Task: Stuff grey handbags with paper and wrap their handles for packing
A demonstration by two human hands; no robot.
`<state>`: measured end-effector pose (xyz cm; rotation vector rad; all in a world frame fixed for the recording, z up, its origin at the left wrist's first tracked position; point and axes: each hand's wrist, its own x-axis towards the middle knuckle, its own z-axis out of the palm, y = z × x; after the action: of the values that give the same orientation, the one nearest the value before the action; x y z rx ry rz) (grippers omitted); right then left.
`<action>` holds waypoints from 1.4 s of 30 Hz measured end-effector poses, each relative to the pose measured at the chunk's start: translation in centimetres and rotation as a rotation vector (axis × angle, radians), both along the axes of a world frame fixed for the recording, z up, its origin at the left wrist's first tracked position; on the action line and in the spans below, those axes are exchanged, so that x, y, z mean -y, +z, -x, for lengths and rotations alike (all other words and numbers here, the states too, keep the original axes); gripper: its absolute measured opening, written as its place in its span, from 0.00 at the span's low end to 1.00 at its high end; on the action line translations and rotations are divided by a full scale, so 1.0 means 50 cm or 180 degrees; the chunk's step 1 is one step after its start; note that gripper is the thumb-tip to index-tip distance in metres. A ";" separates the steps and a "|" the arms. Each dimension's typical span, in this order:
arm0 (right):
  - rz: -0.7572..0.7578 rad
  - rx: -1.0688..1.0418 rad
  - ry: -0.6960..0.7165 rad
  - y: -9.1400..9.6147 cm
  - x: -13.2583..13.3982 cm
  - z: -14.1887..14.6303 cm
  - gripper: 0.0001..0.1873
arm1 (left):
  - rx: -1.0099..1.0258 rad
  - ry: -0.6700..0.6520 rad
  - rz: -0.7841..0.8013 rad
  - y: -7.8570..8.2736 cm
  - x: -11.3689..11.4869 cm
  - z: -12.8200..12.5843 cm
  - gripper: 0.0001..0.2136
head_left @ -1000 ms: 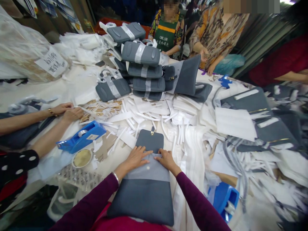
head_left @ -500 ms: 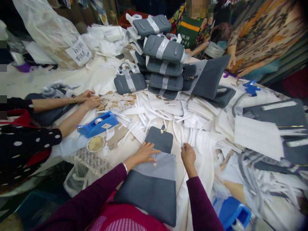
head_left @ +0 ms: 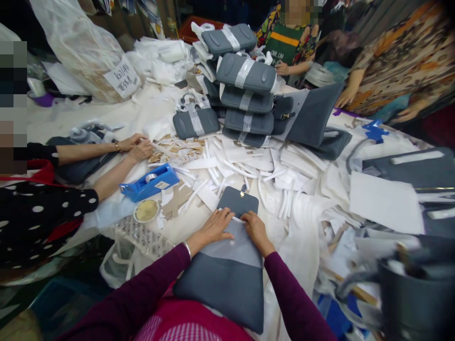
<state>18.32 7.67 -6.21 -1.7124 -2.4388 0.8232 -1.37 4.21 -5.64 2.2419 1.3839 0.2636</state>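
In front of me lies a flat dark grey bag (head_left: 227, 284) with a translucent sheet (head_left: 231, 246) over its upper part. Its flap (head_left: 236, 201) with a gold clasp (head_left: 242, 193) points away from me. A short white strip (head_left: 237, 219) lies across the base of the flap. My right hand (head_left: 256, 230) pinches the strip's right end. My left hand (head_left: 215, 226) rests on the bag at the strip's left end, fingers stretched out and thumb apart.
Wrapped grey bags (head_left: 245, 94) are stacked at the back. A blue tape dispenser (head_left: 151, 183) and a tape roll (head_left: 145, 210) sit to the left, near a co-worker's hands (head_left: 138, 148). White strips and paper lie around. A blurred grey bag (head_left: 415, 293) is at lower right.
My right hand has moved left with the white strip, from beside the bag onto the flap's base. My left hand stays on the bag. A blurred grey bag has appeared at lower right.
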 end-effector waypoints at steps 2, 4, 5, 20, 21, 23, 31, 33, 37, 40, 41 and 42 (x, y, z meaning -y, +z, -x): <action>0.0021 -0.0021 0.0113 0.003 0.000 -0.001 0.16 | 0.0017 0.0088 -0.0080 0.001 0.004 -0.001 0.37; 0.0044 -0.0070 0.0203 0.006 -0.001 -0.001 0.16 | -0.0040 0.0078 -0.0092 0.006 0.006 -0.002 0.37; 0.0060 -0.0099 0.0235 0.007 -0.002 -0.001 0.16 | -0.0095 0.0047 -0.0075 0.010 0.006 -0.003 0.36; 0.0033 -0.0256 -0.0038 -0.045 -0.059 0.000 0.17 | -0.0464 -0.0322 -0.0353 0.012 0.003 0.005 0.26; -0.0039 -0.0171 -0.0192 -0.051 -0.071 0.004 0.18 | -0.0446 -0.0317 -0.0349 0.012 0.003 0.006 0.27; -0.0143 0.0010 -0.0443 -0.064 -0.096 0.013 0.21 | -0.0407 -0.0315 -0.0340 0.013 0.003 0.008 0.27; -0.0157 0.0540 -0.0994 -0.072 -0.189 0.049 0.30 | -0.0306 -0.0270 -0.0324 0.001 0.004 0.014 0.27; -0.0054 0.0655 -0.1069 -0.064 -0.204 0.052 0.27 | -0.0295 -0.0265 -0.0328 0.001 0.004 0.015 0.27; 0.0361 0.0672 -0.0825 -0.037 -0.238 0.040 0.21 | -0.0281 -0.0324 -0.0297 0.001 0.006 0.018 0.28; 0.0740 0.0364 -0.0302 -0.001 -0.264 0.023 0.13 | -0.0286 -0.0297 -0.0249 0.001 0.010 0.024 0.28; 0.0814 0.0247 -0.0130 0.014 -0.267 0.018 0.12 | -0.0288 -0.0282 -0.0241 0.001 0.011 0.027 0.28; 0.0851 0.0140 0.0024 0.030 -0.265 0.016 0.12 | -0.0291 -0.0269 -0.0238 0.001 0.013 0.030 0.27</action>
<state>17.53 20.94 -4.71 -1.8219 -2.4582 1.1719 -2.88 3.57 -5.60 2.3945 1.3414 0.1889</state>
